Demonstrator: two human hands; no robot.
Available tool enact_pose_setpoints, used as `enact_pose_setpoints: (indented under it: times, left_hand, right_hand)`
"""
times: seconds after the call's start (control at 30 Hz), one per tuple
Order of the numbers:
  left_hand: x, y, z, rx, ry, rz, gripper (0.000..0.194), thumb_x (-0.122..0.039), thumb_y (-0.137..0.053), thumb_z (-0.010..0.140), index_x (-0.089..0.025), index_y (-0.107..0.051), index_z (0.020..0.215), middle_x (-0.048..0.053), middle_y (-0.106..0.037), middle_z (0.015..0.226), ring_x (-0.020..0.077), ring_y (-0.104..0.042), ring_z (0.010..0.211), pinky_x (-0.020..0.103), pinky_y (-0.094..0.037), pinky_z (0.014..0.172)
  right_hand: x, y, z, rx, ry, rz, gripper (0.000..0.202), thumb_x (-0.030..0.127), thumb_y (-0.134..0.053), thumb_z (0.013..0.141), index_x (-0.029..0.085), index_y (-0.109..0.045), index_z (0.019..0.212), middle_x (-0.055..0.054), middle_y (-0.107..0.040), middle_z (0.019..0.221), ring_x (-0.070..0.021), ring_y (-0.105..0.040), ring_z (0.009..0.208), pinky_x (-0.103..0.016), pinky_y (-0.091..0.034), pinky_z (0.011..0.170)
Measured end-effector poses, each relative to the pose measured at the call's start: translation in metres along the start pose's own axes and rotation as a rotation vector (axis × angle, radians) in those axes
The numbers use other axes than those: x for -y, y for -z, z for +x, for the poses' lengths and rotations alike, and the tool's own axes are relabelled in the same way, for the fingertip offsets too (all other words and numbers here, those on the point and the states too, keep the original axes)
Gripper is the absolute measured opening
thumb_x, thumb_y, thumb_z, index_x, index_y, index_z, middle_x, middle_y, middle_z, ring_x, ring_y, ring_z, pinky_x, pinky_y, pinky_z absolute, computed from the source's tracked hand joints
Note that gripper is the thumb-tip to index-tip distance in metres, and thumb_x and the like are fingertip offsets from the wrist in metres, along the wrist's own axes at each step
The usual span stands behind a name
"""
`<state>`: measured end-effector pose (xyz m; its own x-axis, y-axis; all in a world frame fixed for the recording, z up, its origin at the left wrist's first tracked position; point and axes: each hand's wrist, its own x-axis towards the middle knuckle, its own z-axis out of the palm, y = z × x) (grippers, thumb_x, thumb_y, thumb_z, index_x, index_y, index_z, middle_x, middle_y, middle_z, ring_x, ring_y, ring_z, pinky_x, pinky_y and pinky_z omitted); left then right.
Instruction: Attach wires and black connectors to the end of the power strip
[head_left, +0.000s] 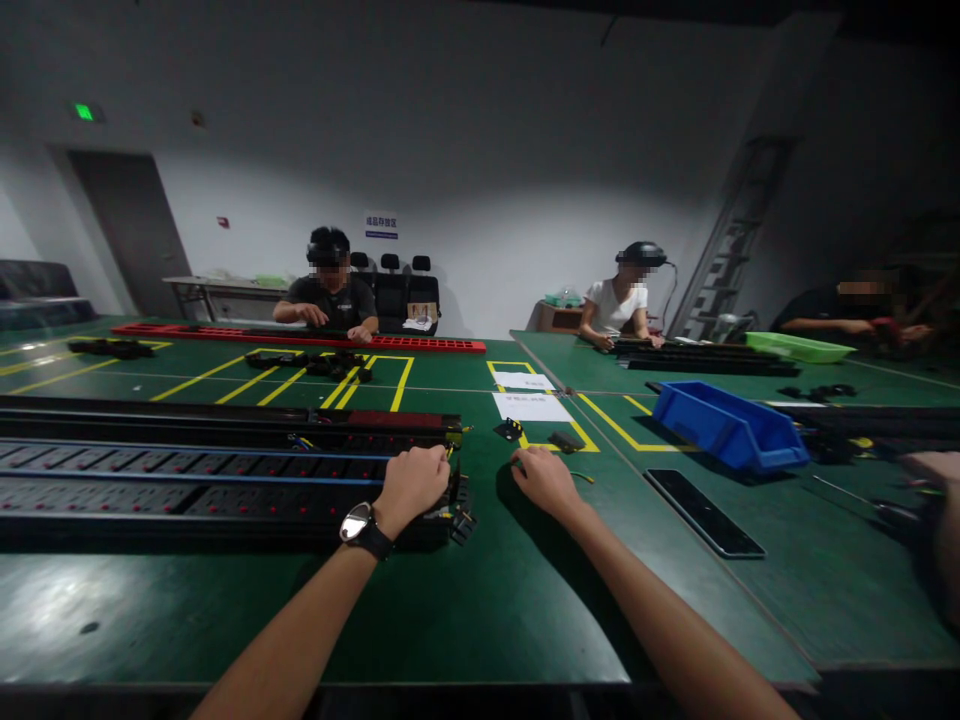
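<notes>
My left hand (416,487), with a watch (357,522) on its wrist, rests over the right end of the long black strips (300,495). Its fingers are curled down, and what they hold, if anything, is hidden. Wires and a small black part (463,524) stick out beside it at the strip end. To the right, my right hand (544,480) is at the green table top (480,620), with its fingers bent together near a short yellow-green wire (583,477). Whether it pinches something cannot be made out. Small dark parts (510,430) lie just beyond it.
A blue bin (727,425) and a phone (703,512) are on the right. White papers (531,406) lie ahead. Two people sit across the table, one behind a red rail (427,342). Another person's hand (937,468) is at the right edge, near a screwdriver (892,512).
</notes>
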<state>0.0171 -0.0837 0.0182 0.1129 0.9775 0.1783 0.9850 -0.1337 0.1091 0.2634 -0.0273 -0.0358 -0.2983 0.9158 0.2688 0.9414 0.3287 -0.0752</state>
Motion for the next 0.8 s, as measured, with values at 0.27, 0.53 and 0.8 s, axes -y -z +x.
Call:
enact_pose_setpoints:
  times: [0.27, 0.53, 0.8]
  left_hand:
    - [-0.002, 0.002, -0.002, 0.000, 0.006, 0.000, 0.031, -0.030, -0.036, 0.099, -0.022, -0.065, 0.098, 0.010, -0.074, 0.094, 0.0270, -0.072, 0.090, 0.035, -0.051, 0.078]
    - [-0.001, 0.002, -0.004, 0.022, 0.008, 0.007, 0.032, -0.030, -0.036, 0.099, -0.023, -0.067, 0.104, 0.011, -0.074, 0.099, 0.0272, -0.072, 0.095, 0.037, -0.051, 0.083]
    - [-0.001, 0.000, -0.004, 0.002, -0.001, -0.001, 0.032, -0.030, -0.036, 0.099, -0.023, -0.067, 0.103, 0.011, -0.075, 0.100, 0.0268, -0.072, 0.094, 0.036, -0.051, 0.082]
  right_hand:
    - [0.004, -0.005, 0.001, 0.048, -0.031, -0.006, 0.028, 0.020, -0.046, 0.098, 0.015, -0.069, 0.113, -0.016, -0.069, 0.106, -0.0272, -0.062, 0.105, -0.033, -0.044, 0.086]
    - [0.006, -0.010, 0.000, 0.084, -0.110, -0.035, 0.029, 0.022, -0.043, 0.100, 0.018, -0.068, 0.113, -0.018, -0.068, 0.113, -0.0323, -0.061, 0.111, -0.038, -0.043, 0.085]
    - [0.014, -0.002, -0.003, 0.023, -0.098, 0.036, 0.017, 0.019, -0.051, 0.092, 0.018, -0.060, 0.107, -0.011, -0.071, 0.104, -0.0284, -0.063, 0.104, -0.034, -0.037, 0.079]
